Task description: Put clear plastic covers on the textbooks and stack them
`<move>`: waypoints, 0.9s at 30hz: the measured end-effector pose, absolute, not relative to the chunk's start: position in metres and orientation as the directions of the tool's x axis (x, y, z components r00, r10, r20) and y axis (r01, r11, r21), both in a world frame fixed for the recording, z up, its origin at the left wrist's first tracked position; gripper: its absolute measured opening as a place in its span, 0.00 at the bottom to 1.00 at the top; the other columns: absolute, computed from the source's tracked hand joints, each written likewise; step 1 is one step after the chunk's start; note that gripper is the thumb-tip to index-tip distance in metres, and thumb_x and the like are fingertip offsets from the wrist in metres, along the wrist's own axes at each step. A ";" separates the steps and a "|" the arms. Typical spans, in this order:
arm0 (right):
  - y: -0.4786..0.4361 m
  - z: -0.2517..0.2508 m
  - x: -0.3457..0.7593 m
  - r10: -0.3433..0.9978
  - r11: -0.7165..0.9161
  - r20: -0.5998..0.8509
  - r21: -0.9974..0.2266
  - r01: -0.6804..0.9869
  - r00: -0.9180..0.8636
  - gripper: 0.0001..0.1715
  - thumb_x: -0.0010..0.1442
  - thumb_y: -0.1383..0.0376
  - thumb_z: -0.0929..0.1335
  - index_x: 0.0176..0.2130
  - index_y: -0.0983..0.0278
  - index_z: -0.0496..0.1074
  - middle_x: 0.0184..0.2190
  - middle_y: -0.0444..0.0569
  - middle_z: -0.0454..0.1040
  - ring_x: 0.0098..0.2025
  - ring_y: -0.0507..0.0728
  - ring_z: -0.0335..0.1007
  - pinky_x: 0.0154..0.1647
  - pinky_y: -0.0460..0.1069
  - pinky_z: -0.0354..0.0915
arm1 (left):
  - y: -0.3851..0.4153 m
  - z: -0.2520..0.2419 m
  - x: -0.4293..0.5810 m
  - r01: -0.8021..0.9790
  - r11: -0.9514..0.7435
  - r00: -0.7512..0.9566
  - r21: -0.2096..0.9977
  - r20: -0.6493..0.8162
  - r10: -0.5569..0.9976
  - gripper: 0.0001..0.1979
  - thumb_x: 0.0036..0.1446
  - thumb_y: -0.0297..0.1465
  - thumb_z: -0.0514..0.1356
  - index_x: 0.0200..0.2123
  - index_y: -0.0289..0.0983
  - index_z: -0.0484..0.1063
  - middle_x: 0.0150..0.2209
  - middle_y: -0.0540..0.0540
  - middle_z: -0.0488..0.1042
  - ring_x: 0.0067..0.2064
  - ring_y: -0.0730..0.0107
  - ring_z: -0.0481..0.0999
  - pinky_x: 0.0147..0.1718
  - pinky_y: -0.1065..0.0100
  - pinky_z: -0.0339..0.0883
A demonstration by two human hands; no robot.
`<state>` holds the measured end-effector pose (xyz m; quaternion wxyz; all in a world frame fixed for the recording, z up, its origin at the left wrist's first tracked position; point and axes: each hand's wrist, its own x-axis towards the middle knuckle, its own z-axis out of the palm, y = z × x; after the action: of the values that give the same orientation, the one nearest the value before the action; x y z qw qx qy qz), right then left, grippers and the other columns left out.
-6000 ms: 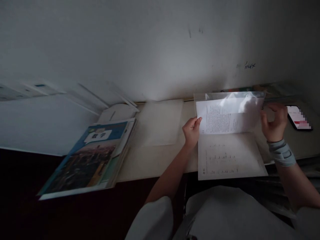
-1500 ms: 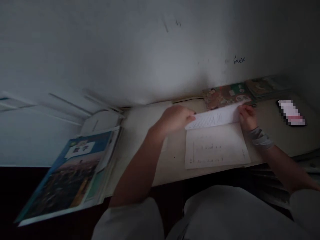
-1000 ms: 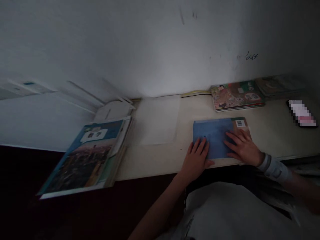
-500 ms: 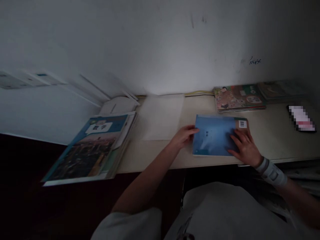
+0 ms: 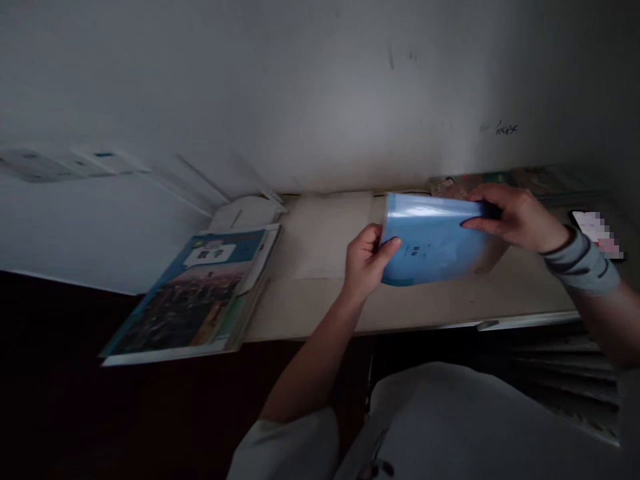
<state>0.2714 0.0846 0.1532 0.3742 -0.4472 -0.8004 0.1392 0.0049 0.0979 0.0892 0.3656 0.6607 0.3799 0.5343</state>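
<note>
A blue book (image 5: 425, 243) with a shiny cover is held up off the desk, tilted, between both hands. My left hand (image 5: 369, 257) grips its left edge, thumb on the front and fingers behind. At the upper right corner, my right hand (image 5: 517, 217) pinches the book between thumb and fingers; a grey band wraps that wrist. Below the book lies the cream desk top (image 5: 400, 310). Behind it, a sheet of white paper (image 5: 320, 233) rests on the desk.
At the left, a stack of books topped by a mathematics textbook (image 5: 200, 287) juts past the desk's front edge. Picture-covered books (image 5: 560, 180) lie along the wall, partly hidden by my right hand. A phone (image 5: 595, 230) lies at the right.
The blue book has risen off the desk and tilted up. My right hand has moved up from lying on the cover to its top corner; the left hand has risen with the book.
</note>
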 end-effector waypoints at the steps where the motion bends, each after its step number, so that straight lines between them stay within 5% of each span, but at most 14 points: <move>1: 0.087 0.160 0.269 0.823 0.566 0.445 -0.597 0.568 -0.352 0.16 0.50 0.53 0.74 0.36 0.59 0.74 0.31 0.45 0.73 0.36 0.57 0.70 0.40 0.53 0.66 | 0.098 0.091 0.002 0.130 -0.475 0.127 0.870 0.461 0.878 0.16 0.51 0.45 0.61 0.27 0.38 0.66 0.24 0.53 0.65 0.27 0.74 0.63 0.27 0.71 0.60; 4: 0.092 0.168 0.261 0.838 0.543 0.401 -0.686 0.485 -0.370 0.15 0.46 0.54 0.76 0.27 0.59 0.71 0.24 0.40 0.69 0.27 0.52 0.64 0.30 0.49 0.63 | 0.102 0.097 -0.013 0.230 -0.534 0.149 0.813 0.513 0.845 0.17 0.53 0.47 0.60 0.30 0.38 0.69 0.26 0.51 0.69 0.29 0.72 0.67 0.30 0.70 0.64; 7: 0.093 0.167 0.260 0.873 0.488 0.433 -0.769 0.413 -0.224 0.18 0.41 0.57 0.78 0.24 0.60 0.68 0.21 0.38 0.66 0.24 0.50 0.61 0.25 0.46 0.60 | 0.109 0.099 -0.029 0.273 -0.630 0.109 0.727 0.627 0.771 0.22 0.52 0.51 0.60 0.42 0.41 0.69 0.39 0.46 0.74 0.40 0.66 0.74 0.39 0.66 0.69; 10: 0.092 0.162 0.264 0.913 0.403 0.404 -0.875 0.268 -0.055 0.18 0.40 0.60 0.79 0.23 0.61 0.68 0.20 0.37 0.66 0.23 0.49 0.61 0.23 0.45 0.58 | 0.113 0.086 -0.031 0.236 -0.698 -0.089 0.677 0.730 0.678 0.39 0.49 0.60 0.56 0.59 0.46 0.56 0.56 0.41 0.66 0.58 0.57 0.66 0.50 0.60 0.67; 13: 0.092 0.151 0.262 0.929 0.364 0.366 -0.930 0.061 0.043 0.18 0.40 0.64 0.79 0.23 0.63 0.67 0.20 0.38 0.66 0.22 0.48 0.59 0.21 0.45 0.56 | 0.107 0.060 -0.012 0.150 -0.592 -0.063 0.792 0.605 0.794 0.46 0.48 0.65 0.49 0.63 0.47 0.49 0.59 0.38 0.64 0.60 0.55 0.64 0.52 0.58 0.66; 21: 0.097 0.116 0.251 0.949 0.283 0.243 -0.939 -0.198 0.202 0.16 0.45 0.60 0.77 0.26 0.61 0.66 0.23 0.38 0.69 0.23 0.50 0.64 0.24 0.47 0.63 | 0.104 0.037 0.017 -0.188 -0.222 0.113 0.957 0.245 0.963 0.32 0.48 0.58 0.58 0.47 0.40 0.70 0.47 0.39 0.75 0.48 0.58 0.76 0.40 0.60 0.72; 27: 0.095 0.071 0.267 0.973 0.118 0.042 -0.935 -0.333 0.227 0.19 0.41 0.57 0.77 0.27 0.61 0.68 0.24 0.40 0.71 0.25 0.52 0.67 0.29 0.51 0.68 | 0.110 0.061 0.000 -0.123 -0.111 0.099 0.986 0.123 0.987 0.19 0.45 0.48 0.64 0.29 0.37 0.71 0.28 0.47 0.77 0.29 0.69 0.76 0.28 0.67 0.71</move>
<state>0.2670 0.0949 0.0707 0.6511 -0.4352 -0.3674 0.5017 0.0000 0.1102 0.0608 0.5240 0.5242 0.4123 0.5298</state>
